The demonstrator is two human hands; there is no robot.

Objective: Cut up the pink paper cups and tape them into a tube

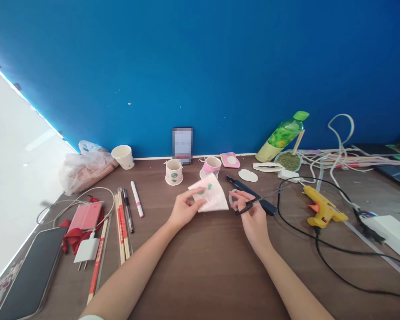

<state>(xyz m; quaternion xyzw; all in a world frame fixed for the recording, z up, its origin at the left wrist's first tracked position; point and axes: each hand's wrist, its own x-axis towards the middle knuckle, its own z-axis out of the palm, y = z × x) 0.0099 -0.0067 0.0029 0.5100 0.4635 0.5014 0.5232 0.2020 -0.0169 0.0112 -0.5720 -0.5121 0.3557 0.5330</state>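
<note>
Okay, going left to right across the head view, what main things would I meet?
Black-screened phone lying flat, white square charger plug, white-and-pink marker, left hand holding pink-and-white printed paper, right hand holding black-handled scissors, yellow glue gun, white rectangular box.

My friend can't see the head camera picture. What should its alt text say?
A person's left hand holds printed paper and the right hand holds scissors, over a brown table. Behind them stand cups; a yellow glue gun lies to the right.
</note>
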